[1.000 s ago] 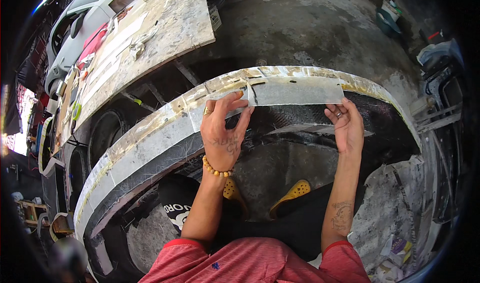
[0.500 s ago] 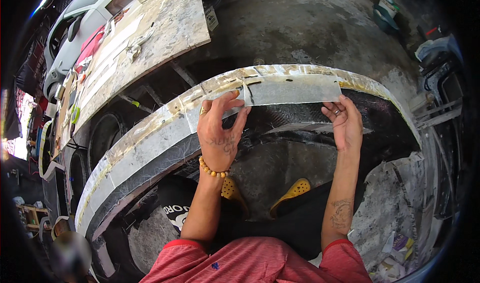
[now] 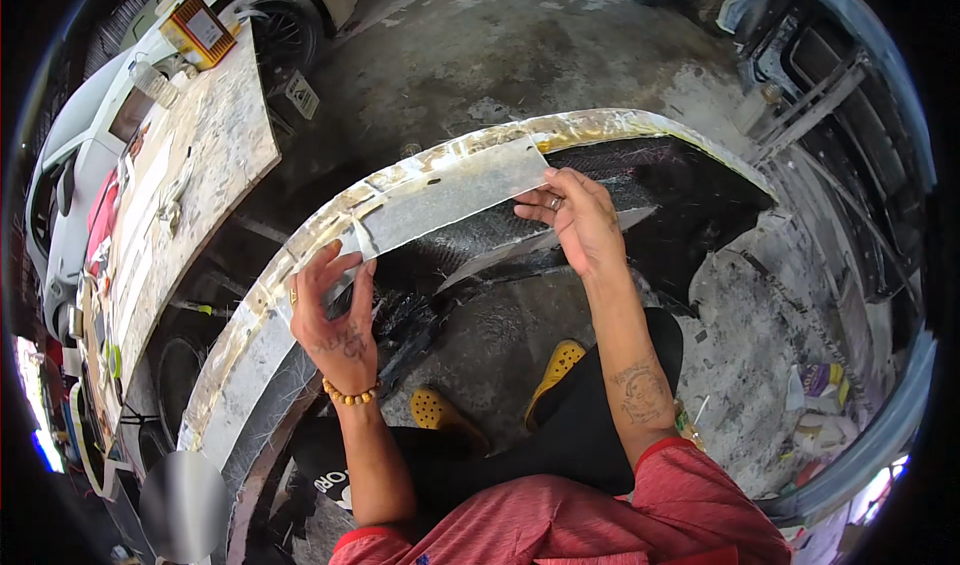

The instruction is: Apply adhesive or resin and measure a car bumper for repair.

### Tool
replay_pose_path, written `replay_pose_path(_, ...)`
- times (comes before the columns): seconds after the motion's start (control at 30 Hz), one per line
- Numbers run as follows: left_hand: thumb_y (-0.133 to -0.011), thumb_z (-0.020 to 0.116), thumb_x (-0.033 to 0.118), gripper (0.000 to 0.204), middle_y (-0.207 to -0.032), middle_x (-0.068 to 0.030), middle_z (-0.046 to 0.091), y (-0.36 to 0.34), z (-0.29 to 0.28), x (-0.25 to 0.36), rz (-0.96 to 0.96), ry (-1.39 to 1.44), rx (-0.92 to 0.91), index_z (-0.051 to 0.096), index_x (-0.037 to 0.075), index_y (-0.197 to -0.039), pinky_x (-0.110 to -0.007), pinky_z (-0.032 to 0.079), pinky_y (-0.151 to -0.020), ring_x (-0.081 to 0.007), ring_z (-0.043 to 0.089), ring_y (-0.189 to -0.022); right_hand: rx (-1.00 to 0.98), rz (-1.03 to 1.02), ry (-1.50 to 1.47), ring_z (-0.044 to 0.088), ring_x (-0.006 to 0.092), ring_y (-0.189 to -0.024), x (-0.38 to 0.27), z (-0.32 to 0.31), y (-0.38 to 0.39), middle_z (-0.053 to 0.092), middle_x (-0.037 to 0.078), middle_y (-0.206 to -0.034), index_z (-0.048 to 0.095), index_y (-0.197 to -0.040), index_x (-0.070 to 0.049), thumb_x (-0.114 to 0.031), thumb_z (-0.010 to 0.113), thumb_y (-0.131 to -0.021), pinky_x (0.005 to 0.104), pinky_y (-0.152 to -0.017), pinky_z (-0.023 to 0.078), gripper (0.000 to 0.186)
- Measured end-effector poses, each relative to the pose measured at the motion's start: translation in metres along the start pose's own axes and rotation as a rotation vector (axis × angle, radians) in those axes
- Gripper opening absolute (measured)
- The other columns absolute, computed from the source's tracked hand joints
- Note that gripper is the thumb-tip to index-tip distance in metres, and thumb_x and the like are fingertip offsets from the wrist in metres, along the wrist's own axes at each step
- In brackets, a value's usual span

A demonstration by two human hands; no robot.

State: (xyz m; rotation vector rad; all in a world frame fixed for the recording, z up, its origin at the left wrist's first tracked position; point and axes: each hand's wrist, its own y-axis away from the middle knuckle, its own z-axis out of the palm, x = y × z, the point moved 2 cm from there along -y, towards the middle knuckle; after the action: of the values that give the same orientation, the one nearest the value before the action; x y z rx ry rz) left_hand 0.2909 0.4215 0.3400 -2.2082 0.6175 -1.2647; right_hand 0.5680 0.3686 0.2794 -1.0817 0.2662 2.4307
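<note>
A pale, translucent rectangular strip (image 3: 455,195) lies along the inner edge of a large curved panel, resembling a car bumper, with a tan and white blotched rim (image 3: 610,122). My right hand (image 3: 587,223) pinches the strip's right near corner between thumb and fingers. At the strip's left end, my left hand (image 3: 338,327) has thumb and fingers bent around the near corner; the exact contact is partly hidden. Small dark marks show on the strip. Left of that hand, another pale strip (image 3: 262,360) lies against the panel, with loose fibres along its lower edge.
A stained work board (image 3: 225,125) at left carries a yellow tin (image 3: 197,31), a clear bottle (image 3: 152,83) and scraps. Behind it stands a pale car (image 3: 90,140). Dark car parts (image 3: 840,95) lean at right. Crumpled packaging (image 3: 820,383) lies low on the right.
My view has turned right, so panel and hands appear farther left. Both hands remain at the strip's ends, and the strip still lies along the rim.
</note>
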Motion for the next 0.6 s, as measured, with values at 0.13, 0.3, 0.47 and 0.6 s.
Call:
replay_pose_path(0.13, -0.082, 0.079, 0.001, 0.035, -0.096, -0.0115, 0.075, -0.003, -0.002, -0.004, 0.008, -0.026, -0.010, 0.063, 0.000, -0.114, -0.031, 0.049, -0.090, -0.0197, 0.070, -0.092, -0.001, -0.007, 0.008, 0.072, 0.0243, -0.086, 0.002, 0.003, -0.001, 0.070, 0.014, -0.092, 0.065, -0.093, 0.003, -0.012, 0.058, -0.099, 0.0403, -0.080, 0.062, 0.017)
replay_pose_path(0.3, -0.082, 0.079, 0.001, 0.034, -0.093, -0.0100, 0.076, -0.005, -0.005, -0.007, 0.013, -0.057, -0.011, 0.064, 0.000, -0.113, -0.031, 0.049, -0.090, -0.0188, 0.071, -0.090, 0.002, -0.008, 0.003, 0.073, 0.0250, -0.086, 0.006, 0.007, -0.001, 0.070, 0.014, -0.090, 0.065, -0.093, 0.002, -0.012, 0.058, -0.099, 0.0396, -0.079, 0.063, 0.017)
replay_pose_path(0.47, -0.081, 0.080, 0.000, 0.035, -0.093, -0.0097, 0.076, -0.006, -0.005, -0.007, -0.021, -0.039, -0.009, 0.064, 0.000, -0.112, -0.031, 0.049, -0.089, -0.0181, 0.070, -0.089, -0.015, -0.007, 0.020, 0.072, 0.0262, -0.088, 0.009, 0.004, -0.001, 0.071, 0.016, -0.096, 0.065, -0.095, 0.002, -0.014, 0.058, -0.099, 0.0421, -0.081, 0.061, 0.018)
replay_pose_path(0.6, -0.080, 0.080, -0.001, 0.036, -0.093, -0.0096, 0.076, -0.007, -0.007, -0.005, -0.017, -0.058, -0.019, 0.064, -0.001, -0.113, -0.031, 0.049, -0.088, -0.0176, 0.070, -0.089, -0.010, -0.005, 0.028, 0.072, 0.0264, -0.088, 0.012, 0.003, -0.002, 0.071, 0.015, -0.094, 0.065, -0.094, 0.002, -0.013, 0.058, -0.099, 0.0423, -0.081, 0.061, 0.017)
